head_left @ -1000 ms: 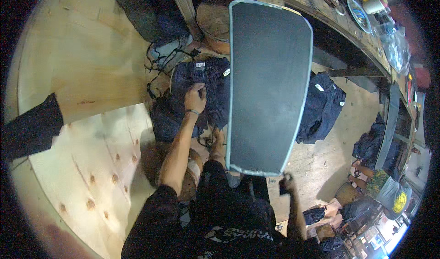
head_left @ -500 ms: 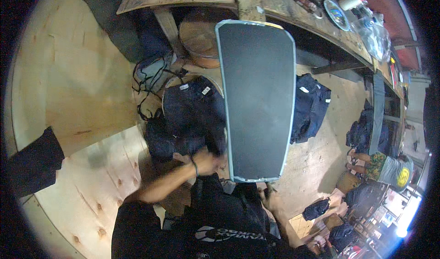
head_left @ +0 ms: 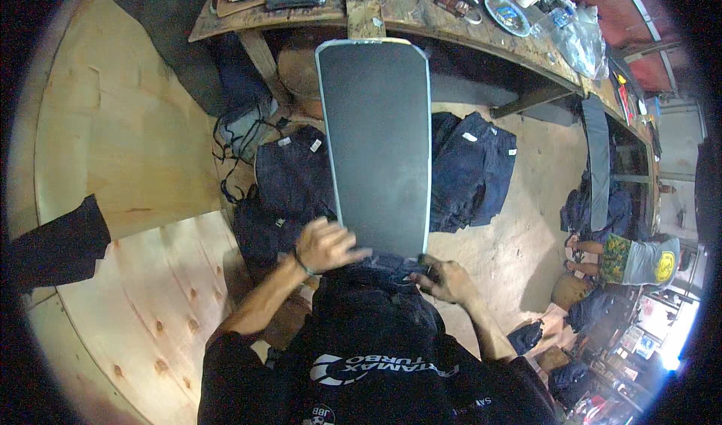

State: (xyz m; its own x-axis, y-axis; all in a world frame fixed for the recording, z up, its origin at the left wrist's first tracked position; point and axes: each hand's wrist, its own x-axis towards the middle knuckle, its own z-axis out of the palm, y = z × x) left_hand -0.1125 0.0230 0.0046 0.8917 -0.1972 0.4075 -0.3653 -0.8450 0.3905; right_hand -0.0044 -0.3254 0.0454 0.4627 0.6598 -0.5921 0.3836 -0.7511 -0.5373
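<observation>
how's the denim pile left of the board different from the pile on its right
The left pile partly slips under the dark board; the right pile lies clear beside it. The left hand is near the left pile; the right pile is untouched. Both are dark blue with pale tags.

Cluttered wooden workbench, plywood sheets, perhaps a dirt floor.

One head-worn fisheye view looks steeply down past the person's chest. The board fills the centre close by. Floor and workbench curve toward the rim.
</observation>
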